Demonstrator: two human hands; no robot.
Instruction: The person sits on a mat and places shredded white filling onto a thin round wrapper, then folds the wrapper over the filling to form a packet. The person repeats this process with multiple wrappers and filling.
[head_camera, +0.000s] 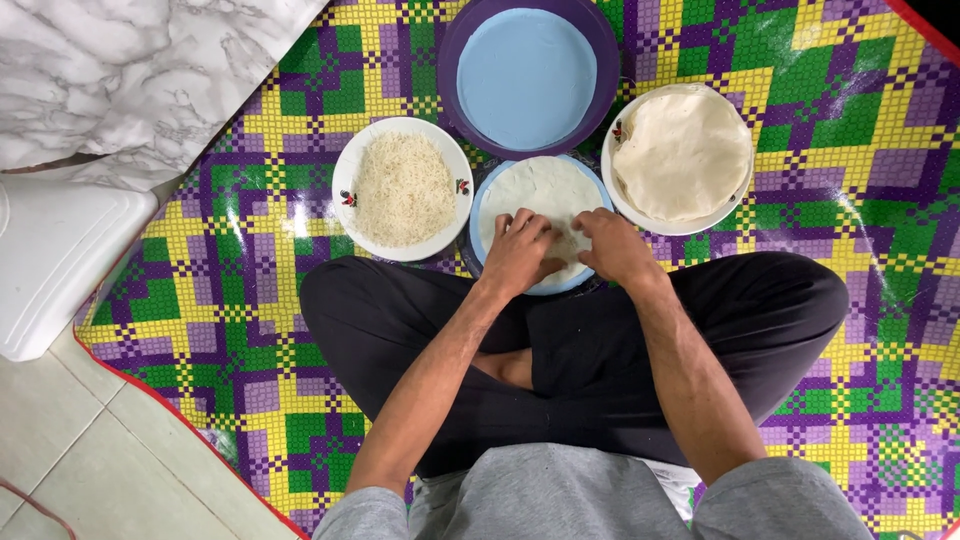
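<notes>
Pale, thin and round, the white dough sheet (540, 195) lies flat on a light blue round plate (484, 205) just in front of the person's crossed legs, near the middle of the scene. Both hands rest on its near edge: the left hand (520, 250) has its fingers (525, 222) curled down and pressing on the sheet, and the right hand (612, 245) sits just beside it with its fingers bent onto the same edge; whether either pinches the dough cannot be told.

To the left, a white round plate with a small red pattern (345, 190) holds a heap of thin white vermicelli strands (403, 188). To the right, a second white plate (612, 180) carries a stack of cream-coloured round dough sheets (680, 150). Farther away, touching the blue plate, a purple round tray (450, 60) holds a flat light blue disc (527, 75). All stand on a glossy plaid floor mat in purple, yellow and green (850, 200).
</notes>
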